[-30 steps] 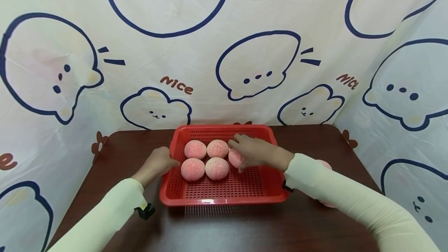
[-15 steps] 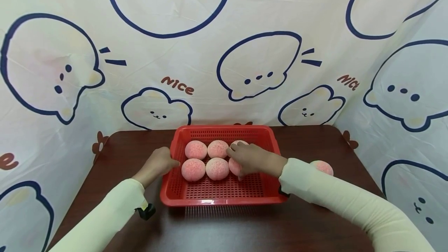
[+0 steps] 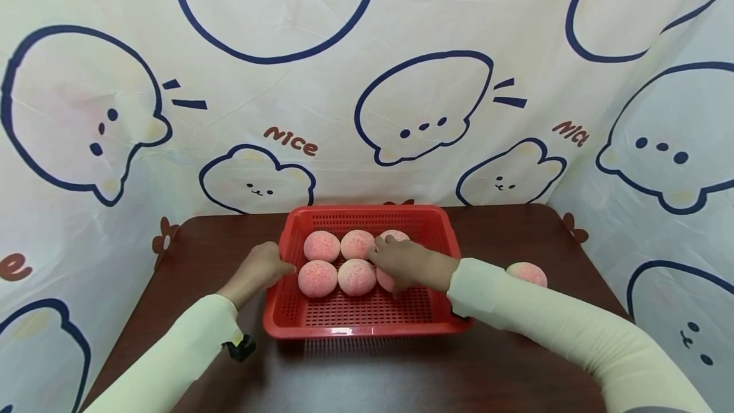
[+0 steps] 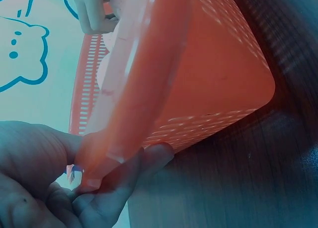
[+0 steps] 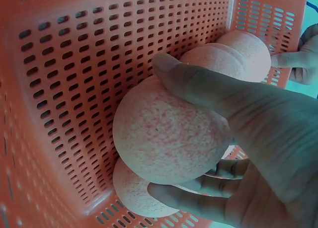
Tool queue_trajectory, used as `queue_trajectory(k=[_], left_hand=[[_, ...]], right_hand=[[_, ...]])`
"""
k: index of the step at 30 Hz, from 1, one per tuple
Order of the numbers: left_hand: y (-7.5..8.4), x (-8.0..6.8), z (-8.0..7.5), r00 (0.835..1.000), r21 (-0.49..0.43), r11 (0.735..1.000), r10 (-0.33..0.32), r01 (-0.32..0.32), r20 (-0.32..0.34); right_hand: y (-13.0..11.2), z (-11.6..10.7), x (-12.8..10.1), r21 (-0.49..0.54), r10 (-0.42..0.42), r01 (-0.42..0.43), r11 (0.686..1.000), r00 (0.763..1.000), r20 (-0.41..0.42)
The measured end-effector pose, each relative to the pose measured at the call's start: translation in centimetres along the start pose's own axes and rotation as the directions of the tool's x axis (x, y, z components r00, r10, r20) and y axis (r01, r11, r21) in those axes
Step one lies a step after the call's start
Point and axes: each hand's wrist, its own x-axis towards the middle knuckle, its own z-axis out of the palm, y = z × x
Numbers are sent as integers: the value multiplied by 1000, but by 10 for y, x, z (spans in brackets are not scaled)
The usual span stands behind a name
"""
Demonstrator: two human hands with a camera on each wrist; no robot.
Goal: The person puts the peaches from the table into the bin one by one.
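Note:
A red plastic basket (image 3: 367, 331) with slotted walls stands on the table. My left hand (image 3: 260, 271) pinches its left rim between thumb and fingers, as the left wrist view also shows. Inside the basket, my right hand (image 3: 414, 264) grips a pink speckled peach (image 5: 166, 131), thumb on one side and fingers on the other. That peach is in the front row, right beside another peach (image 3: 357, 277). Behind it, partly covered by the hand, lies a back-row peach (image 3: 395, 234). Several more peaches fill the left side in two rows, among them a front-left peach (image 3: 318, 278).
One more peach (image 3: 527, 273) lies on the dark brown table (image 3: 367, 381) right of the basket, partly behind the right sleeve. A cartoon-printed cloth (image 3: 327, 101) hangs behind the table and along both sides.
My right hand has shifted left and slightly nearer with its peach, up against the front row. The back-row peach and the one on the table have come into view. The left hand stays put.

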Motion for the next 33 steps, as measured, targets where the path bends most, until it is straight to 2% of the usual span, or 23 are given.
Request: queue_trajectory(k=[7,12,20,23,29,33], left_hand=[[1,-1,2,1000,-24,1000,2,-2,-3],[2,-1,1,1000,-9,1000,5,-5,1],[1,-1,0,1000,-12,1000,12,-12,6],[1,-1,1,1000,-16,1000,20,-20,9],[0,0,1,1000,-14,1000,14,-14,6],[1,0,0,1000,-5,1000,7,-7,8]], right_hand=[[-2,4,3,-91,-1,2,996,1000,4],[-5,6,4,-166,-21,20,986,1000,-9],[-6,6,4,-208,-49,48,977,999,-3],[-5,6,3,-195,-44,45,980,999,9],[0,2,1,-75,-2,6,997,999,52],[6,-1,-2,8,-9,8,1000,999,48]])
